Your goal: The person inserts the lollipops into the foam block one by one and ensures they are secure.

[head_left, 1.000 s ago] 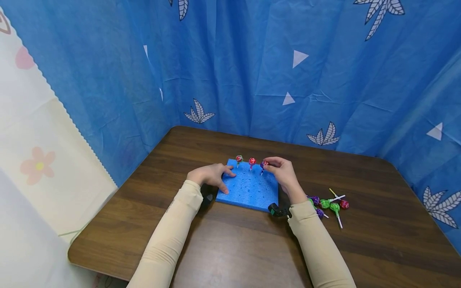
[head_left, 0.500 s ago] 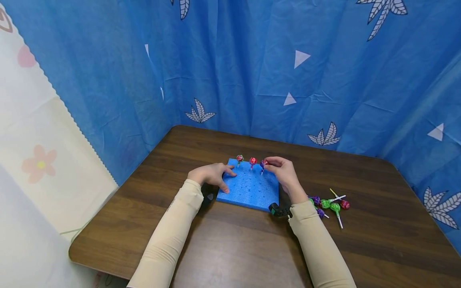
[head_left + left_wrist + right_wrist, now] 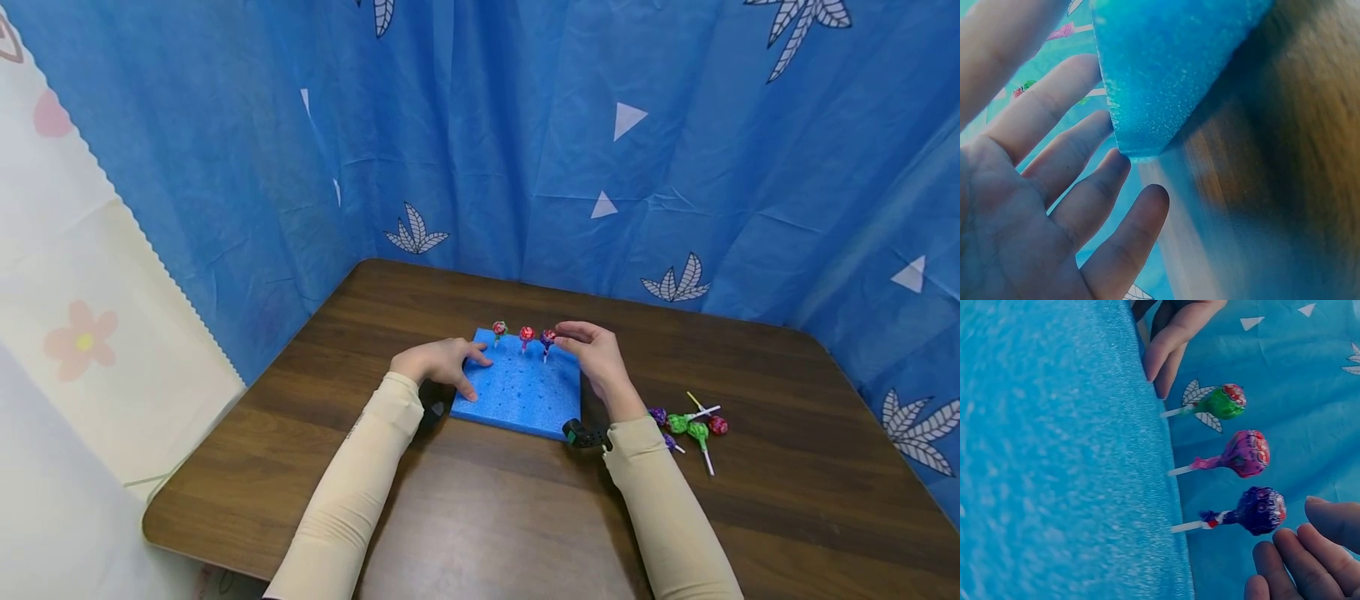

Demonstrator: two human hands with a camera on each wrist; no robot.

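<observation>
A blue foam board (image 3: 517, 392) lies on the table, with three lollipops standing upright in a row along its far side. They are a green-wrapped lollipop (image 3: 1225, 403), a pink-wrapped lollipop (image 3: 1247, 454) and a purple-wrapped lollipop (image 3: 1261, 511). My left hand (image 3: 442, 364) rests on the board's left edge; in the left wrist view its spread fingers (image 3: 1085, 140) touch the foam. Just right of the purple lollipop is my right hand (image 3: 596, 354), holding nothing. The right wrist view has its loosely bent fingers (image 3: 1307, 565) close beside the purple wrapper, with a small gap.
Right of the board, several loose lollipops (image 3: 697, 431) in green, purple and red wrappers lie in a pile, partly hidden by the right forearm. The brown wooden table (image 3: 510, 517) backs onto a blue curtain (image 3: 487, 167).
The right hand has let go of the purple lollipop and moved slightly right. That lollipop stands by itself in the board. The left hand has stayed in place.
</observation>
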